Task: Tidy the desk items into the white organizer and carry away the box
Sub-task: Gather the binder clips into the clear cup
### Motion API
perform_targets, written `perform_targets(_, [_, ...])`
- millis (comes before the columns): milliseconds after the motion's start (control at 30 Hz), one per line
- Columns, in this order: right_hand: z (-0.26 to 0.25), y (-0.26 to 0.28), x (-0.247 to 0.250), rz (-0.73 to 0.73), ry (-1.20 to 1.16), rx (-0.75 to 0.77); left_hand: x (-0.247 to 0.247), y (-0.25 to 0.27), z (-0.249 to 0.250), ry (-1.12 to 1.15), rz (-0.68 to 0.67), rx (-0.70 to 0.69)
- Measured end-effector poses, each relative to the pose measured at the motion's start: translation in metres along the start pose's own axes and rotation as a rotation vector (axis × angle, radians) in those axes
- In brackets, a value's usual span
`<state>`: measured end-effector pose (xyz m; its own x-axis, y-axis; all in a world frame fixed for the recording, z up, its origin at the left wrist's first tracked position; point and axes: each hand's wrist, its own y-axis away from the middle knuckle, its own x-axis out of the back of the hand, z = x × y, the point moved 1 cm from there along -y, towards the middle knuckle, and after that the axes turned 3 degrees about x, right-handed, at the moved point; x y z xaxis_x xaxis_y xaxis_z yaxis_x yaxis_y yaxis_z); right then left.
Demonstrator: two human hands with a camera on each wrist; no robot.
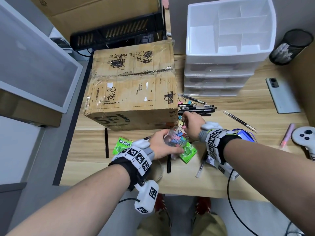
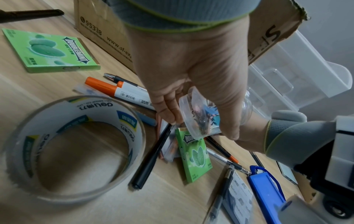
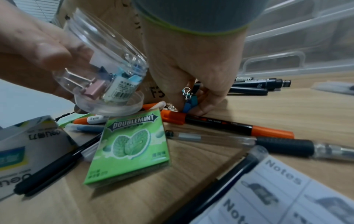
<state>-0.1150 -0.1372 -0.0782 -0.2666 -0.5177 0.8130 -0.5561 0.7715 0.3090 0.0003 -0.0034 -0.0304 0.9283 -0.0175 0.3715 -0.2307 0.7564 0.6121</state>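
My left hand (image 1: 171,143) grips a clear plastic jar (image 1: 179,136) holding several coloured binder clips, tilted just above the desk. My right hand (image 1: 185,120) pinches blue binder clips (image 3: 188,98) on the desk, right beside the jar's mouth and at the near right corner of the cardboard box (image 1: 134,86). The white organizer (image 1: 228,40) with open top compartments stands behind, to the right of the box. Black pens (image 1: 196,108) lie in front of it. Two green gum packs (image 1: 123,144) (image 1: 188,153) lie near the jar.
A tape roll (image 2: 72,148), orange markers (image 3: 220,122), loose pens, a notes sheet (image 3: 277,189) and a blue badge holder (image 2: 268,191) are scattered on the desk. A phone (image 1: 281,96), mesh pen cup (image 1: 291,46) and white controller (image 1: 305,137) sit at the right.
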Motion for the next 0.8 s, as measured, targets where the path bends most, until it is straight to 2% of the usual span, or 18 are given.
perform_targets(133, [-0.003,-0.001,0.01,-0.13,0.034,0.007,0.0,-0.001,-0.002,-0.01,0.007,0.004])
perform_targets(267, [0.0,0.004,0.012,-0.079,-0.001,-0.02,-0.001,-0.001,-0.004,-0.005,0.031,0.016])
perform_targets(433, [0.013,0.011,0.036,-0.007,-0.232,-0.125,-0.003,-0.002,0.003,0.029,0.013,-0.001])
perform_targets(533, [0.013,0.014,0.051,-0.124,-0.476,-0.129,0.0,-0.002,-0.001,0.027,0.009,0.009])
perform_targets(667, [-0.002,0.025,0.064,-0.244,-0.688,-0.044,0.001,-0.003,-0.001,0.016,-0.002,0.026])
perform_targets(800, [-0.017,0.036,0.066,-0.297,-0.558,0.116,-0.001,-0.003,0.006,0.034,-0.02,-0.002])
